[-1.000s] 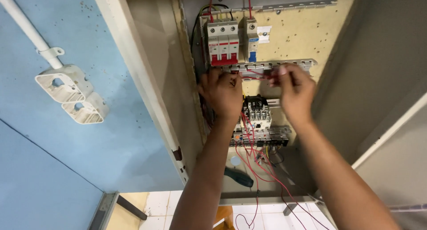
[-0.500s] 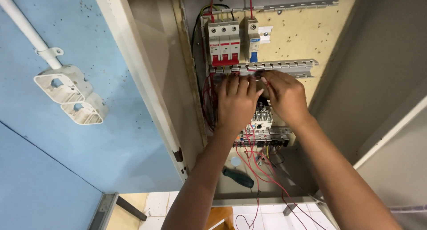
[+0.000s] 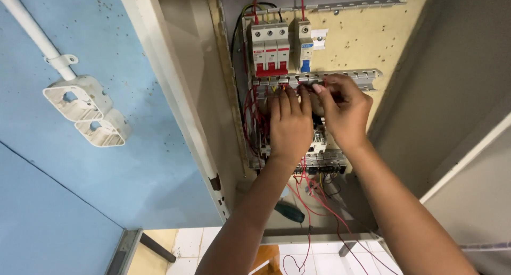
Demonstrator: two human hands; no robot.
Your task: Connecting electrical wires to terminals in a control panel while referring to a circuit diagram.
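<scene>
Inside an open electrical cabinet, my left hand (image 3: 290,127) lies flat against the red wires (image 3: 250,113) below a red-and-white triple breaker (image 3: 270,49). Its fingertips reach the grey slotted cable duct (image 3: 364,78), and its back hides what it holds. My right hand (image 3: 345,113) is close beside it, fingers curled and pinching a thin wire end at the duct. A small white breaker with a blue lever (image 3: 305,45) sits above the two hands. Below them, a white contactor (image 3: 319,143) and a terminal strip (image 3: 324,162) are partly covered.
Loose red wires (image 3: 319,203) hang down past the cabinet's lower edge. A dark-handled screwdriver (image 3: 290,211) lies on the cabinet floor. The cabinet door's edge (image 3: 175,110) stands at left, and a white conduit with two open boxes (image 3: 85,111) is mounted on the blue wall.
My two hands have come together near the middle of the panel. The left one moved right and a little up, and the right one shifted left toward the duct.
</scene>
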